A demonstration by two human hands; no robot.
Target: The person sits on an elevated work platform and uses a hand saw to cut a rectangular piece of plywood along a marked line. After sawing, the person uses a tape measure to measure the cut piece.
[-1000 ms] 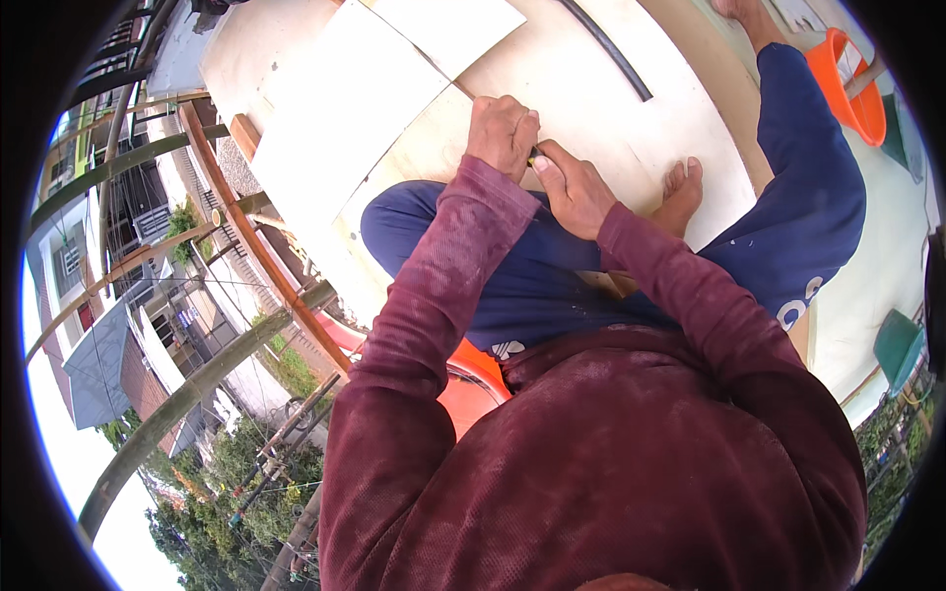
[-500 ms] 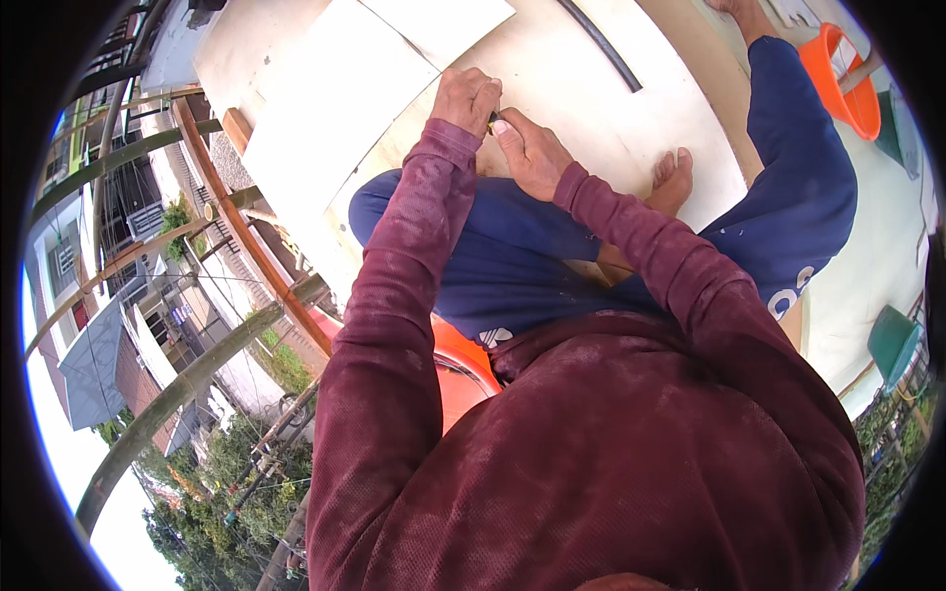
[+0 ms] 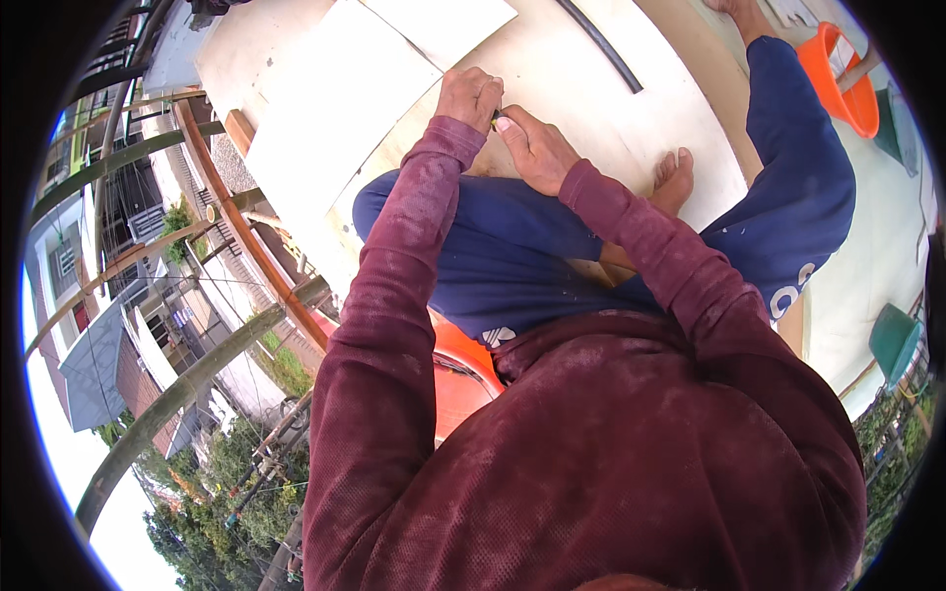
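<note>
My left hand [image 3: 467, 97] is closed, its back turned up and its fingers curled in at the edge of the white sheet [image 3: 340, 84]. Close against its fingertips, my right hand [image 3: 538, 150] pinches a small black-and-yellow thing [image 3: 496, 119] beside the thumb. Most of that thing is covered by the fingers, so its kind does not show. What the left fingers hold is hidden. Both hands are above the pale board, just beyond my bent left knee in blue trousers [image 3: 512, 217].
A second white sheet [image 3: 448, 25] adjoins the first. A black hose length [image 3: 603, 47] lies on the pale board [image 3: 680, 108]. An orange bucket [image 3: 836, 84] and green container [image 3: 893, 345] are at right. Wooden and bamboo poles [image 3: 251, 231] line the left drop. Something red [image 3: 463, 364] is beside my hip.
Both hands keep nearly the same place and hold, with only a slight shift of the right hand and forearm. A dark shape at the upper left edge shows a little more.
</note>
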